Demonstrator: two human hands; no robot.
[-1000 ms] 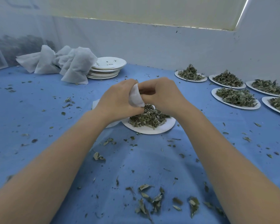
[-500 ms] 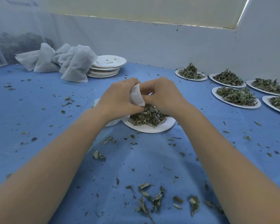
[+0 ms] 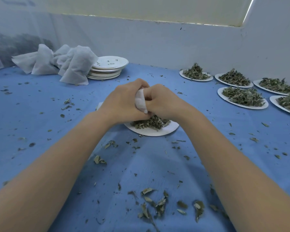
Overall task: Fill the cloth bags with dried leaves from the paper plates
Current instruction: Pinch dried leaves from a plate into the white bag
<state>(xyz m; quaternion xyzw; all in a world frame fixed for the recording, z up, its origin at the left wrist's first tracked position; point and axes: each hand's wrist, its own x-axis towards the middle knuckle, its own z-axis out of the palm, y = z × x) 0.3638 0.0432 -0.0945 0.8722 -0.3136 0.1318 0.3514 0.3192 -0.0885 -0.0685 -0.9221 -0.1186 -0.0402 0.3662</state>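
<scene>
Your left hand and right hand are both curled round the same white cloth bag, holding it bunched between them directly above the paper plate nearest you, so each grip is closed on the bag and neither is free. Only a strip of the cloth shows between your knuckles; whether the mouth is open cannot be told from here. To do this step well, I would keep the bag low over that plate so anything that slips falls back onto the dried leaves and not onto the blue bench, which already carries plenty of stray bits. Work the mouth wide with your thumbs before you scoop, then let 1 hand hold it open while the other feeds leaves in small pinches; crushed handfuls look likely to spill. The leaves lie just below your hands, touching or nearly touching the underside of your fingers. Taking that near plate as the mark: 5 more heaped plates wait to its far right along the wall, a stack of emptied plates sits to its far left, and a heap of cloth bags lies just left of that stack.
</scene>
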